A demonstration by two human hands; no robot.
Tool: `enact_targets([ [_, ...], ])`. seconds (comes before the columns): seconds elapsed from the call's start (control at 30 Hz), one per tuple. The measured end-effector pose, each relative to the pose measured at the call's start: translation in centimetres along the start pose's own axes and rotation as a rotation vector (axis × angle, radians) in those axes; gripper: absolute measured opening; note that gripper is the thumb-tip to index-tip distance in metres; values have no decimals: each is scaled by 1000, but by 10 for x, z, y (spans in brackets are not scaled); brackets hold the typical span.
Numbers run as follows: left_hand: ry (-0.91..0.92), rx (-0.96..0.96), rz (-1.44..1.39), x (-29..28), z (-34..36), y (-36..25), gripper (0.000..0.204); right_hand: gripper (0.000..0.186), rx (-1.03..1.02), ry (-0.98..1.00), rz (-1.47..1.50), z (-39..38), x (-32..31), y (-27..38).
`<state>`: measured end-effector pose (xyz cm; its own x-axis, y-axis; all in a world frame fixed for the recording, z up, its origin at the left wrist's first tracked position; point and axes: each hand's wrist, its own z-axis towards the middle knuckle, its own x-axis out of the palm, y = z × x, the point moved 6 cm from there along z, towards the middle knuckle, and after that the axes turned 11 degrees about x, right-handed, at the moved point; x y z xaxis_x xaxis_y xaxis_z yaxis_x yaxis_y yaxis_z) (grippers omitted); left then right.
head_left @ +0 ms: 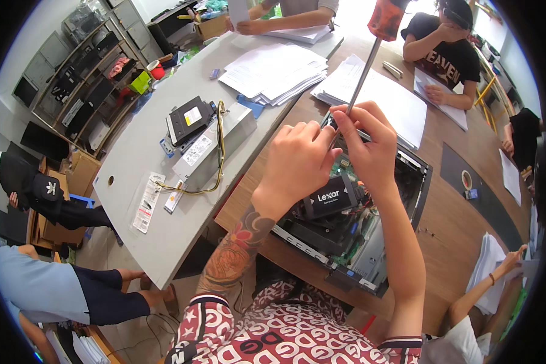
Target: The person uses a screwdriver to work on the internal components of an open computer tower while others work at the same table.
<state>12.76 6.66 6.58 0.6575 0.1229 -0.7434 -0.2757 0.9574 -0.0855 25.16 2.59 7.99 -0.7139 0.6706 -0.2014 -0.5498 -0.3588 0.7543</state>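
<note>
My right hand (364,142) pinches the metal shaft of a long screwdriver (364,74), whose red-orange and black handle rises to the top of the view. My left hand (300,161) is curled beside it at the lower end of the shaft; what its fingers hold is hidden. Both hands are over an open desktop computer case (373,273) on the wooden table (449,261). Inside, a black solid-state drive (327,200) lies tilted below my hands, among cables and green boards.
A grey table (124,224) at left bears a metal power supply (200,158), optical drive (188,121), blister pack (145,200) and papers (270,73). Small screws (426,232) and a tape roll (466,180) lie right of the case. Several people (440,48) surround the tables; shelves (79,91) stand behind.
</note>
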Motion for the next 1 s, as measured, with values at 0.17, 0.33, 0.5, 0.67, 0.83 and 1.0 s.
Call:
enact_targets([
  [0.17,73,28,-3,5,-1,9,28,11,-45,16,-28,1,-1,4],
  [0.33,113,66,67,0,-2,8,29,11,-75,30,-27,-1,1,6],
  [0.5,131,107,26,0,-4,7,22,10,-100,39,-31,-2,1,9],
  [0.67,62,212,-46,-2,-4,3,23,10,-102,39,-19,-3,3,5],
  [0.83,59,269,-45,-3,-5,-2,21,9,-95,35,-27,-5,6,8],
  [1.0,13,312,-272,-36,1,-3,18,8,-117,29,-39,-5,6,13],
])
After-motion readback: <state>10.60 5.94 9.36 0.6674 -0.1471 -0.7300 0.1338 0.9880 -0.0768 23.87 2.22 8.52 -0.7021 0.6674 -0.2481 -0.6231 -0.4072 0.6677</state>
